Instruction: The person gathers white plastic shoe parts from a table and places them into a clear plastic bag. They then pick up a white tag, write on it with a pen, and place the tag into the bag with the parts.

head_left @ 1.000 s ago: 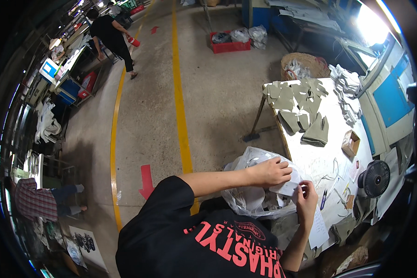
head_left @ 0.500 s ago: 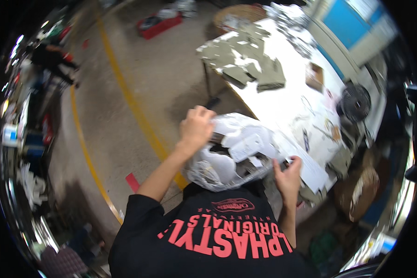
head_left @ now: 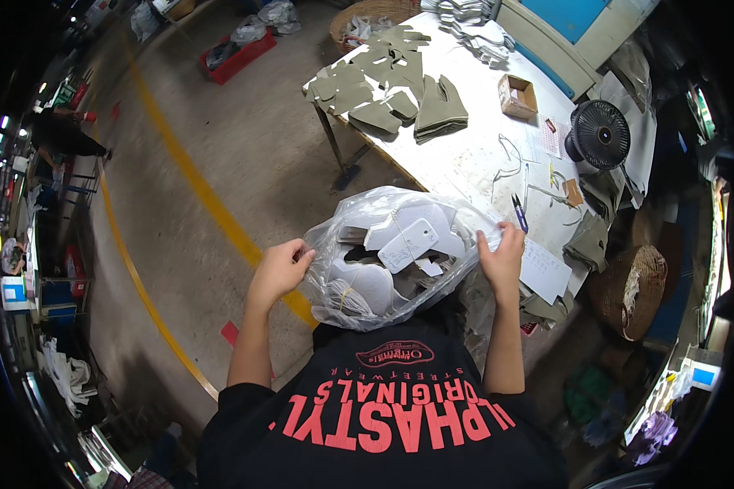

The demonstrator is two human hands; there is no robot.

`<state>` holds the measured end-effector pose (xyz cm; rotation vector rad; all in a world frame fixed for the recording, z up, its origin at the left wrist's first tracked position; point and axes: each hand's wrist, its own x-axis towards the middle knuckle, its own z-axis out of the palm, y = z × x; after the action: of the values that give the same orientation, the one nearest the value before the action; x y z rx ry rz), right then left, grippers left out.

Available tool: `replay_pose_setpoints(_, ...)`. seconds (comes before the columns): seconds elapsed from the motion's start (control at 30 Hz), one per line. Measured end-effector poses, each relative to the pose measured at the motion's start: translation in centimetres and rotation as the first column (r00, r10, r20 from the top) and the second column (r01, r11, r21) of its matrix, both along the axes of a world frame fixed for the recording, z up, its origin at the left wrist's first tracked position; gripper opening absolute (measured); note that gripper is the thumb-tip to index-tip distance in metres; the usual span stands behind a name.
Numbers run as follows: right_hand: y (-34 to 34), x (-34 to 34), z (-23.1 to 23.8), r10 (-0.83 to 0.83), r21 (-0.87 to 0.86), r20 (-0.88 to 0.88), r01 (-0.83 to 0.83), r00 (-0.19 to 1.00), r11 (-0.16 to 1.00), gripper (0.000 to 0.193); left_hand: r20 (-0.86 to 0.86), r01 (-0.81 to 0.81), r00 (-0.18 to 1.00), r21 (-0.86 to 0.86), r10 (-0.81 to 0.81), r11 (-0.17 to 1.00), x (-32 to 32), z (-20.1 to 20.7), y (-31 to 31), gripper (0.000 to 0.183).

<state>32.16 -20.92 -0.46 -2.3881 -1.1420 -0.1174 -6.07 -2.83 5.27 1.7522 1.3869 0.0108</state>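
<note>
A clear plastic bag (head_left: 322, 236) sits at the table's near corner, against my front, its mouth spread upward. Inside are white cut pieces (head_left: 371, 285), a bundle of white cord (head_left: 347, 303) and a white tag (head_left: 408, 244) with handwriting on it. My left hand (head_left: 281, 269) pinches the bag's rim on the left side, thumb against fingers. On the opposite side, my right hand (head_left: 501, 253) grips the rim between thumb and fingers. The bag's underside is hidden.
On the white table (head_left: 465, 167) lie olive fabric pieces (head_left: 440, 110), thread snips (head_left: 519, 213) and a written sheet (head_left: 546, 273). A small box (head_left: 518, 96) and a black fan (head_left: 599, 134) stand farther right. A red crate (head_left: 245, 57) is on the floor, far left.
My left hand has moved left and nearer me along the bag's rim, and the mouth is spread wider. My right hand still holds its side. The view has shifted slightly.
</note>
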Motion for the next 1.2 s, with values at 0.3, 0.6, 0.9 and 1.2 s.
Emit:
replay_pose_setpoints(0.3, -0.1, 0.9, -0.6, 0.449, 0.549, -0.64, -0.038, 0.624, 0.835, 0.012, 0.615, -0.337, 0.665, -0.26, 0.424, 0.905, -1.6, -7.0, -9.3, 0.039)
replay_pose_setpoints(0.6, 3.4, -0.4, -1.5, 0.667, 0.773, -0.606, 0.124, 0.433, 0.622, 0.024, 0.789, -0.47, 0.51, -0.078, 0.342, 0.879, 3.0, -10.8, -11.1, 0.056)
replay_pose_setpoints(0.9, 5.0, 0.8, -3.4, 0.719, 0.525, -0.659, 0.55, -0.221, 0.65, 0.041, 0.731, -0.338, 0.666, 0.118, 0.149, 0.934, 3.3, -8.2, -9.0, 0.055)
replay_pose_setpoints(1.2, 8.1, 1.8, -2.9, 0.546, 0.343, -0.758, 0.495, -0.357, 0.799, 0.051, 0.7, -0.522, 0.563, -0.111, 0.439, 0.845, 4.1, -10.4, -7.5, 0.043)
